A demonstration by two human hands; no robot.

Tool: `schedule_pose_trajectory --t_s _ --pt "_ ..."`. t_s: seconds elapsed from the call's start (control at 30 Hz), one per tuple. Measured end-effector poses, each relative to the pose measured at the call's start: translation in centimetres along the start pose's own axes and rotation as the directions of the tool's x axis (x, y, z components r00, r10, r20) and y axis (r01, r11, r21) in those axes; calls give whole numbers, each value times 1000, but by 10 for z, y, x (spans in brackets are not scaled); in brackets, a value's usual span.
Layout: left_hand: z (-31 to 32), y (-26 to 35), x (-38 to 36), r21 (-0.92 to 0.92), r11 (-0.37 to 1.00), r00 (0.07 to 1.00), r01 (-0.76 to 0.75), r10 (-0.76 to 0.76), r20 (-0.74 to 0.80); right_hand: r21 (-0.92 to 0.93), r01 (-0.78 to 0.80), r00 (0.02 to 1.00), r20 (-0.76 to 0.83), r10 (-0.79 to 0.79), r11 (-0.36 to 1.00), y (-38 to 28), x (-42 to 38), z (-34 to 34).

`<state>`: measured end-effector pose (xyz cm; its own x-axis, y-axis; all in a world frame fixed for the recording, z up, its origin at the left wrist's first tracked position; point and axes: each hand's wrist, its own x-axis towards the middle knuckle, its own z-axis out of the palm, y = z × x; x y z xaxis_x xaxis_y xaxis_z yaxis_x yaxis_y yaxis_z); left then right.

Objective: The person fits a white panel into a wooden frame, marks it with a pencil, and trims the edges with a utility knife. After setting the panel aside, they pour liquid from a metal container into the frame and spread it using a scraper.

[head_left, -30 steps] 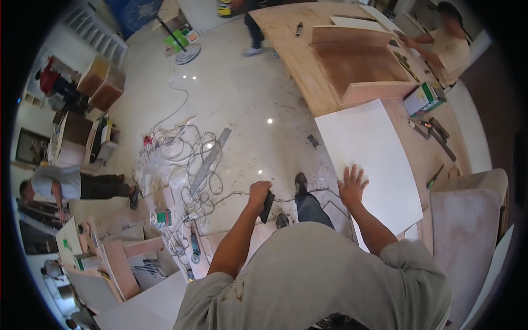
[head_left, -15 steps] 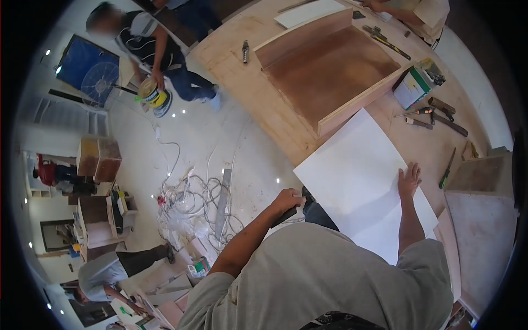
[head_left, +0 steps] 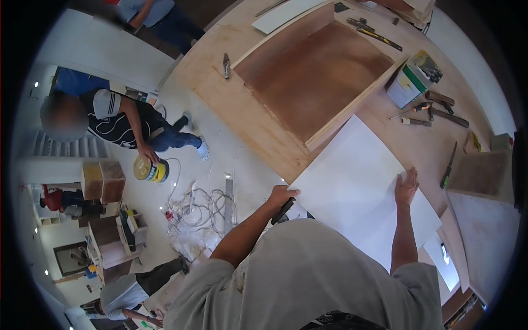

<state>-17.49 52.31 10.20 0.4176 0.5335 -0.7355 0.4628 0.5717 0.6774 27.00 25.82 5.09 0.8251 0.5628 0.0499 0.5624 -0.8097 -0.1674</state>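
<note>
1. Sheet (head_left: 352, 187), white and flat, lies in front of the person's body and spans the space between the two hands, its left corner at the left hand and its right edge by the right hand.
2. The left hand (head_left: 281, 199) is closed around a dark block (head_left: 282, 211), with the thumb pointing toward the sheet and seeming to meet its edge near that left corner.
3. The right hand (head_left: 406, 190) is open, laid palm down along the right part of the sheet, fingers slightly apart and pointing away from the body. Whether the fingertips curl over the edge, I cannot tell.
4. Beyond the sheet's far corner, a shallow wooden box (head_left: 324, 82) with a brown inside rests on the tabletop (head_left: 206, 82), its near wall just beside the sheet.
5. To the right of the box stand a metal can (head_left: 406, 85) and, near it, a screwdriver (head_left: 421, 106) with an orange and black handle. A green-handled tool (head_left: 446, 173) lies farther right, apart from the right hand.
6. Left of the box lies a small metal tool (head_left: 226, 67).
7. On the left, over the floor (head_left: 217, 148), another person (head_left: 118, 118) holds a yellow bucket (head_left: 151, 169); tangled cables (head_left: 203, 203) lie nearer the left arm.
</note>
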Motion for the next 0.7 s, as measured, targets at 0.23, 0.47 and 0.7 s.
schedule_pose_trajectory --t_s 0.23,0.47,0.7 --pt "-6 14 -9 165 985 995 -56 42 90 111 -34 998 -42 39 993 0 22 -48" --pt "-20 22 -49 165 980 986 -111 88 142 306 -68 996 76 47 950 3 16 -112" --pt "-58 -8 -53 92 981 974 -170 153 167 480 76 977 -210 31 874 -60 -47 -228"
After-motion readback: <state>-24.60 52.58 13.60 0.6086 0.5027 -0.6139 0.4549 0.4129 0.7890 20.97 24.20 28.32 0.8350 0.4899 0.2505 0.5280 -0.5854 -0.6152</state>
